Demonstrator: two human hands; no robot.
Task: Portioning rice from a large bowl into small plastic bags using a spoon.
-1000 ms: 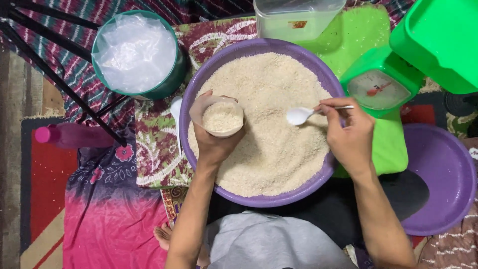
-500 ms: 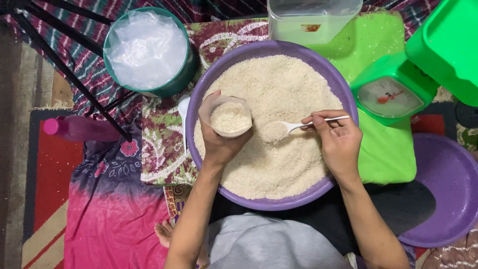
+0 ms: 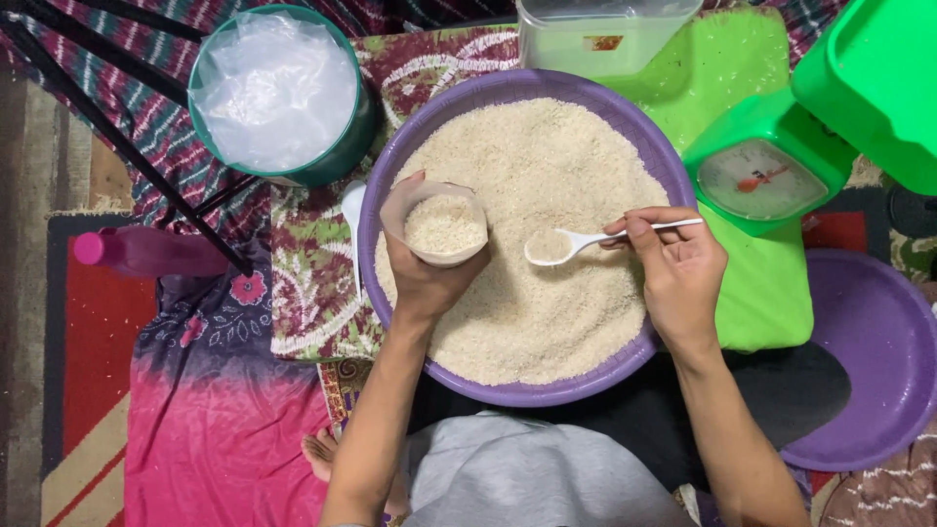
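A wide purple basin (image 3: 383, 200) full of uncooked white rice (image 3: 547, 293) sits in front of me. My left hand (image 3: 422, 278) holds a small clear plastic cup (image 3: 439, 222) partly filled with rice over the basin's left side. My right hand (image 3: 675, 275) grips a white plastic spoon (image 3: 576, 240) by its handle. The spoon's bowl carries rice and hovers just right of the cup, above the rice heap.
A teal tub lined with clear plastic (image 3: 278, 93) stands back left, a clear container (image 3: 600, 34) behind the basin. A green kitchen scale (image 3: 766, 176) on a green mat, a green bin (image 3: 874, 83), a purple lid (image 3: 874, 356) at right, a pink bottle (image 3: 146, 251) at left.
The spoon dipped into the rice and has come up loaded, moving left toward the cup. The left hand and cup stayed nearly still.
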